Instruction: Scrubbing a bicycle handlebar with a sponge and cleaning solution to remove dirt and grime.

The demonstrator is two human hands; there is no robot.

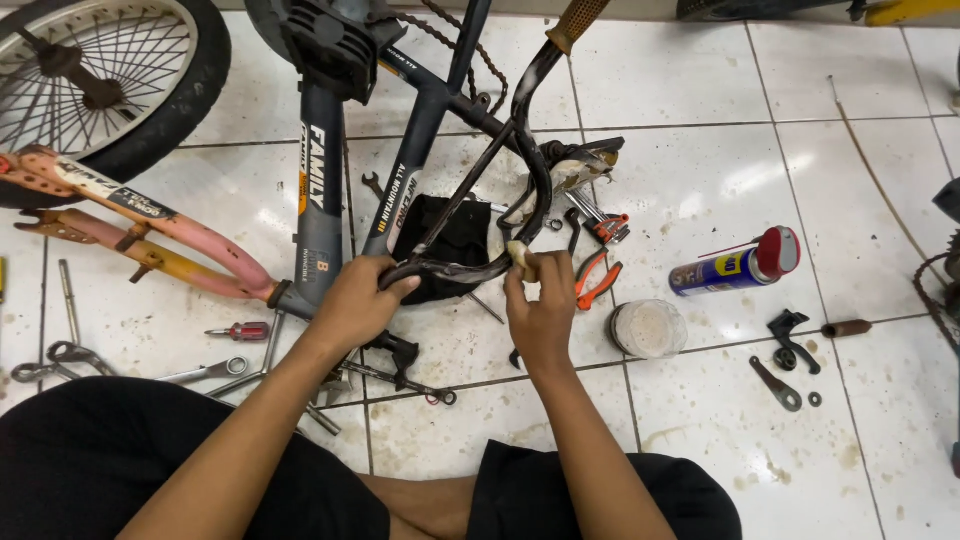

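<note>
**A:** What are the hands doing?

**B:** The left hand point(358, 300) is closed around the near end of a black curved handlebar point(530, 160). The right hand point(540, 305) pinches the same bar a little to the right, where a pale scrap sits on the metal. The bar lies near the middle of the scene, over a white tiled floor point(700, 90), and bends away to the far side, ending in an orange-brown grip point(578, 15).

**A:** What lies right around them?

**B:** Under the bar is a black cloth point(455, 240). Just right of the right hand are red-handled pliers point(597, 280), and beside those a round, cloudy plastic lid point(648, 328).

**A:** Any packages or labels?

**B:** Yes. A spray can point(735, 265) lies on its side to the right: blue body, yellow patch on the label, red cap with a thin red straw. Left of the hands stands a dark blue-grey bicycle frame point(320, 200) with white lettering on its tubes and an orange patch.

**A:** And further out?

**B:** At the far left, a spoked wheel point(100, 80) with a black tyre, and a pink and yellow frame piece point(150, 225) carrying a small dark sticker. Near left, a red-handled screwdriver point(240, 331) and several wrenches point(205, 372). To the right, small black metal parts point(788, 345) lie on the stained tiles.
</note>
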